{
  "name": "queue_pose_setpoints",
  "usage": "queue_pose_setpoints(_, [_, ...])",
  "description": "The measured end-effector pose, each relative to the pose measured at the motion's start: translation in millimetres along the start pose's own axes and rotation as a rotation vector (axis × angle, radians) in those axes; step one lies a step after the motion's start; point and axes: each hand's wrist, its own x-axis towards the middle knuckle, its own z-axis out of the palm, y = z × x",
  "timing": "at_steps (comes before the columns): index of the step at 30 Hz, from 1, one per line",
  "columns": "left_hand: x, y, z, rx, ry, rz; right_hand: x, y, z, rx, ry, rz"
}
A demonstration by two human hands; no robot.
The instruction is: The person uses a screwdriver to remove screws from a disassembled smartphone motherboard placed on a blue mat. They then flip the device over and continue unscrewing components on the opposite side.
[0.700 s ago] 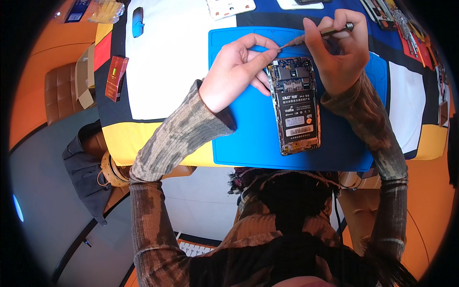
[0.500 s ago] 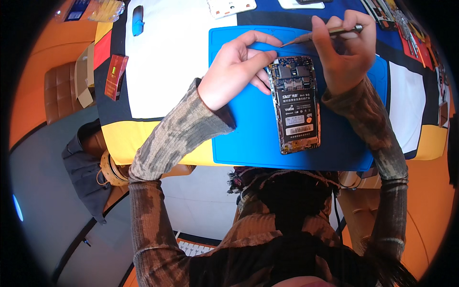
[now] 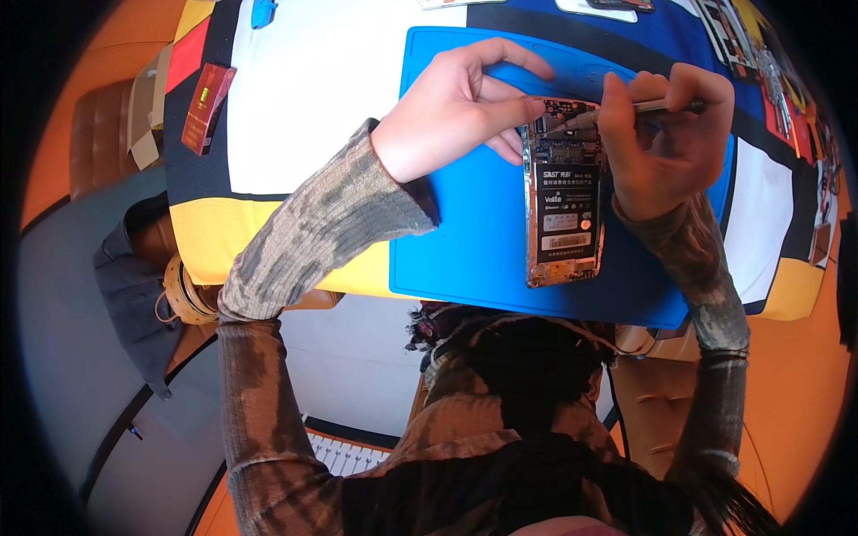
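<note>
An opened smartphone lies lengthwise on the blue mat, its back cover off. A black battery fills its middle, and a circuit board with metal shields shows at its far end. My left hand steadies the phone by its far left corner, thumb on the edge, lower fingers curled against the side and index finger stretched over the mat. In my right hand a slim pointed metal tool is pinched like a pen. Its tip is over the circuit board; contact I cannot tell.
A red box lies at the table's left side, and a blue object is cut off at the far edge. White phone parts lie beyond the mat. Several tools and parts crowd the far right.
The tool's tip has come down from beyond the phone onto the circuit board area, and my right hand has moved nearer. My left thumb now overlaps the phone's corner. The view has shifted.
</note>
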Motion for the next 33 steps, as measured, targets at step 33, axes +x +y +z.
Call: queue_pose_setpoints(33, [0,0,-2,-0.003,-0.003,0.033,17,-7,1,-0.055,-0.248,-0.330])
